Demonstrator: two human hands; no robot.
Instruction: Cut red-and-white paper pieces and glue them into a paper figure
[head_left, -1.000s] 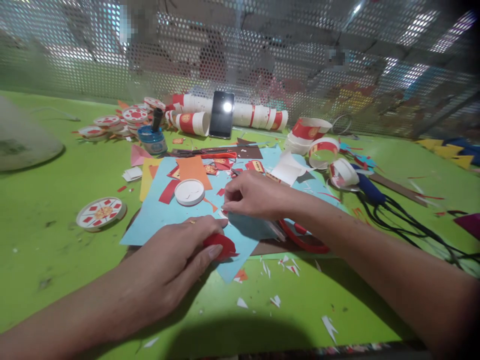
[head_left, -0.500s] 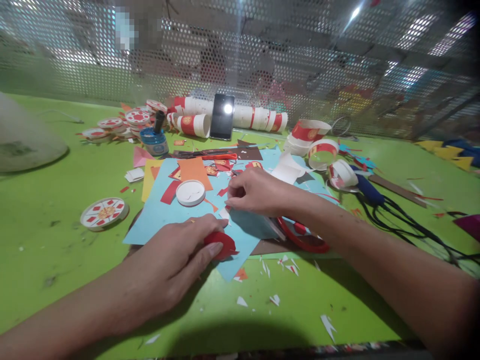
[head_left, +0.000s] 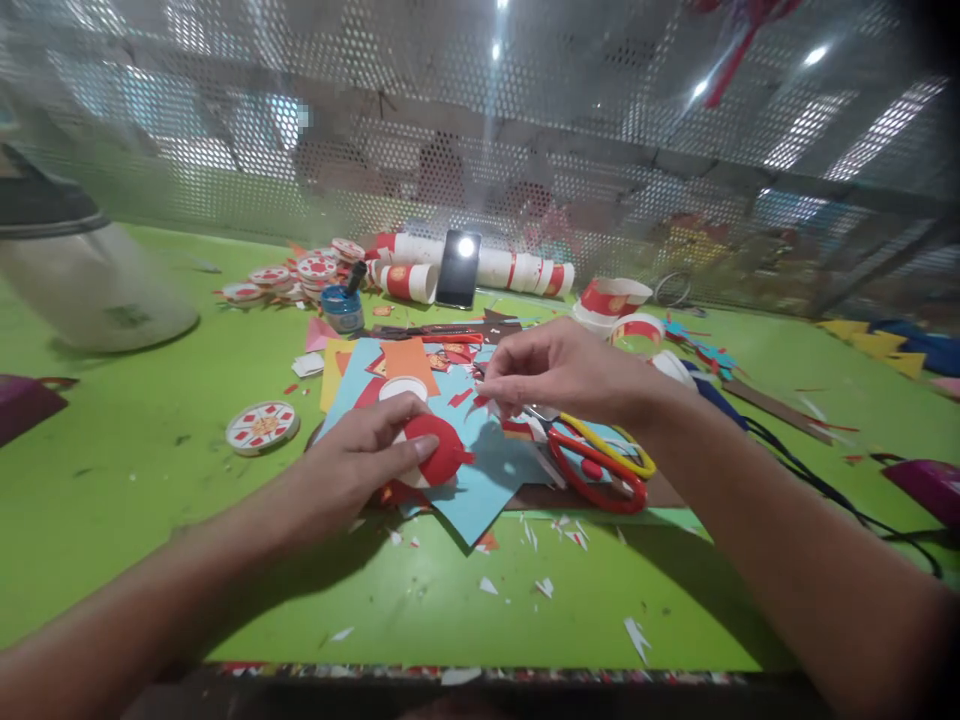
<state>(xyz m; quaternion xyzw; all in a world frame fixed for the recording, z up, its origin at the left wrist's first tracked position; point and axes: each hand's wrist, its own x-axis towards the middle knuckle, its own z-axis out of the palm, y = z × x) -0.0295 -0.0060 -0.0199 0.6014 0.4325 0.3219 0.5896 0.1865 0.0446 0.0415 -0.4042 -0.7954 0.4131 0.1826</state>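
Observation:
My left hand (head_left: 375, 450) pinches a round red paper piece (head_left: 439, 452), its thumb on top; a pale edge shows beside the red. My right hand (head_left: 536, 372) is closed to the right of it, fingertips together over the blue paper (head_left: 472, 510); what they hold is too small to make out. Below my right hand lie scissors with red and yellow handles (head_left: 600, 495). Near my left fingers, a white round lid (head_left: 403, 388) is partly covered. Orange paper (head_left: 409, 365) and small red scraps (head_left: 460, 397) lie on the blue sheet.
Paper cups (head_left: 409, 282), a phone (head_left: 457, 270) and a blue jar (head_left: 343, 308) stand at the back. A decorated disc (head_left: 262, 428) lies left. A large pale container (head_left: 97, 285) is far left. Dark cords (head_left: 810, 470) run at right. Paper scraps litter the front.
My left hand has lifted the red piece off the paper, showing more of it. My right hand remains pinched, raised slightly. The view has shifted, revealing the scissors' yellow handle.

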